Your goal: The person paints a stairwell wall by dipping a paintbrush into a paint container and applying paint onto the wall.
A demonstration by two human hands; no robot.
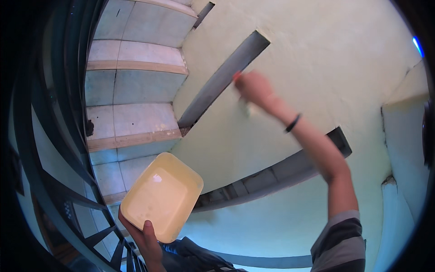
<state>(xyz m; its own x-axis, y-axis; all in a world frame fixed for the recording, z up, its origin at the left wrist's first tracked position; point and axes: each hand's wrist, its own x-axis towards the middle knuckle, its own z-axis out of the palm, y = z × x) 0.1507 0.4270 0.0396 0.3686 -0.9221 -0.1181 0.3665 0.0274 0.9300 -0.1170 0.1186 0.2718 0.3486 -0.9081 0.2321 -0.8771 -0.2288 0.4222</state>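
Observation:
My left hand (145, 240) is closed on a pale yellow rectangular plastic tub (174, 190) at the lower centre, tilted, with a pale cream inside; I cannot make out how much it holds. Higher up, my right hand (253, 88), blurred, grips a brush (246, 110) whose handle end looks orange-red and whose pale tip hangs below my fist. It is in front of the cream wall (317, 68), beside a long, dark, slanted recess (217, 86); whether the tip touches the wall is unclear.
Tiled stairs (140, 118) climb along the left side of the wall, bordered by a dark metal railing (59, 181). A second dark recess (272, 177) curves across the lower wall. A wall corner with a jutting ledge (403, 104) stands at the right.

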